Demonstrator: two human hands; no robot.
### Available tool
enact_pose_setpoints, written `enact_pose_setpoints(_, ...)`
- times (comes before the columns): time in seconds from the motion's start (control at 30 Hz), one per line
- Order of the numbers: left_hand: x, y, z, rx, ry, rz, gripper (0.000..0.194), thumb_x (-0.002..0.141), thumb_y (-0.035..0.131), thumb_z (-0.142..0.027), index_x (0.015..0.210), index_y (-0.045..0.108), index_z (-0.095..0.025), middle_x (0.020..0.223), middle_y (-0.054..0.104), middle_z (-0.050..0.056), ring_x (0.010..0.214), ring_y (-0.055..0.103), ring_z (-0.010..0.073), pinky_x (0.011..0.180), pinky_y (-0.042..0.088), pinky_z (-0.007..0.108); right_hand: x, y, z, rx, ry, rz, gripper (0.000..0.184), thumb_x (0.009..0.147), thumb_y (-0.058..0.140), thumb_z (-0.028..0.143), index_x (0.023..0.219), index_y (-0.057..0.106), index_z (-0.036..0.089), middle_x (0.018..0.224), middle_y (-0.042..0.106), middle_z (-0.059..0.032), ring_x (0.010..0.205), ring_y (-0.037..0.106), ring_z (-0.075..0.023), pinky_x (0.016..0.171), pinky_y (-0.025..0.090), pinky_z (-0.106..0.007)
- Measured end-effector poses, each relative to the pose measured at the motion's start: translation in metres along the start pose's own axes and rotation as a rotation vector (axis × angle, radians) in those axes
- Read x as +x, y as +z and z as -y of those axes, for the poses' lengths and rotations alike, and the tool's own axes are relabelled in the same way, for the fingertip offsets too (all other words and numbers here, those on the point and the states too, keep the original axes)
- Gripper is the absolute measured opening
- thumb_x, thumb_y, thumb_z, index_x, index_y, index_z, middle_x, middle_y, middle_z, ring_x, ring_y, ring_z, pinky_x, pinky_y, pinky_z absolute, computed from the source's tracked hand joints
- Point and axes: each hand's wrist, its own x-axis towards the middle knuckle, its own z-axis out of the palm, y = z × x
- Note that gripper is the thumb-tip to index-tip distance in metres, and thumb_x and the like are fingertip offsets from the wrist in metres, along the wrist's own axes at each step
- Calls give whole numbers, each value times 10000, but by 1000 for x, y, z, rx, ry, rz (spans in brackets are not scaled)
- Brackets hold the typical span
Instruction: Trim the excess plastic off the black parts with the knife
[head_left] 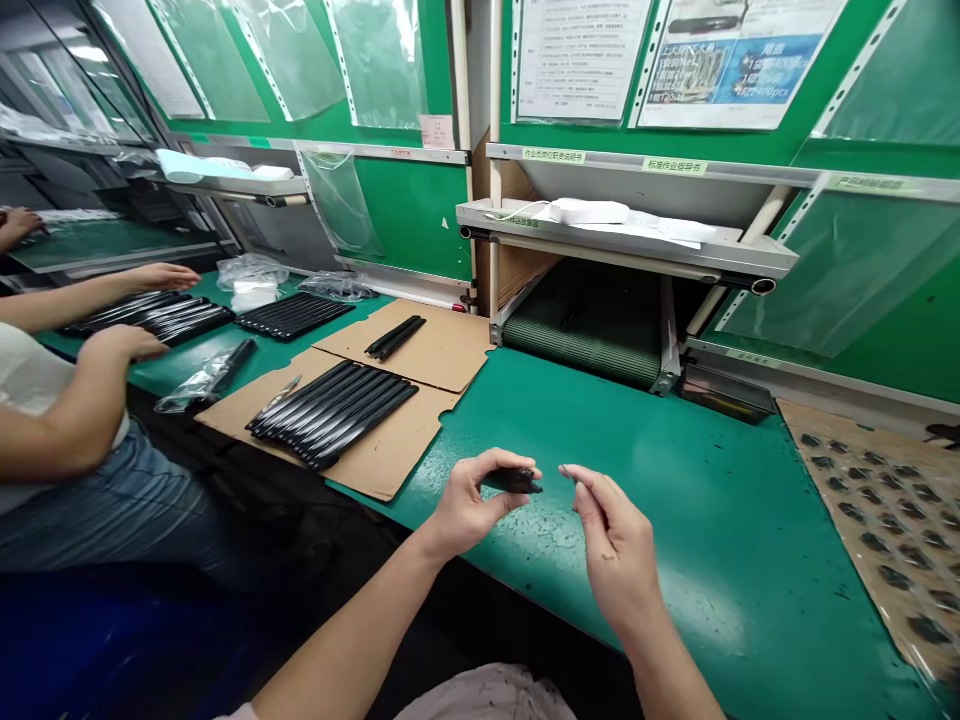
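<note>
Between the thumb and fingers of my left hand (pixel 469 505) is a short black plastic part (pixel 511 480), its open-looking end turned toward my right hand. A small gap to the right, my right hand (pixel 611 530) is closed in a pinch; a thin dark bit shows at its fingertips, too small to name. Both hands are above the front edge of the green table (pixel 600 430). Left of them, a row of long black plastic strips (pixel 337 410) lies on a cardboard sheet (pixel 390 470). A few more black strips (pixel 396 338) rest on the cardboard behind.
A conveyor belt (pixel 585 325) runs under a shelf (pixel 622 240) at the back. To the right, many small dark pieces lie on a brown sheet (pixel 862 500), near a dark tray (pixel 726 392). At left, a co-worker's hands (pixel 124 342) are over black strips beside a bagged part (pixel 210 375).
</note>
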Motion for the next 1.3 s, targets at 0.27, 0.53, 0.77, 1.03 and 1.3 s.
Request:
enact_pose_setpoints(0.27,5,18,1,133,9,-28,289,829,721,-278,1112,698,-221,1233,658,110,1201,576,268,1028,467,423,-2,13,15,-299,-468,-289,61,995,572,242,964,594,195,705,561,-27,597,483,-162,552,344,-295)
enact_pose_setpoints(0.53,-5,39,19,-819,-797,-401,343,907,596,-426,1055,594,-117,1096,660,156,890,665,187,799,547,304,-18,33,7,-245,-579,-366,61,964,630,183,1017,601,189,666,571,-7,553,490,-150,534,351,-289)
enact_pose_setpoints(0.77,41,14,-7,-942,-573,-551,192,968,502,-303,1048,568,-141,603,485,-59,364,326,29,358,277,162,-27,35,-8,82,-21,212,355,1022,474,474,1227,583,205,806,592,-15,591,523,-146,535,441,-254)
enact_pose_setpoints(1.03,24,9,-8,-601,-458,-487,347,773,719,-238,1032,490,-205,460,340,-141,342,237,40,344,205,166,-38,41,-17,17,-137,256,371,1067,367,442,941,626,210,785,582,-6,673,545,-156,623,384,-273)
enact_pose_setpoints(1.3,19,12,-17,-617,-511,-410,360,744,672,-154,1042,476,-206,481,330,-142,345,240,39,357,180,187,-19,43,7,-457,-537,190,613,971,316,724,806,572,191,731,537,-22,642,485,-194,587,266,-332)
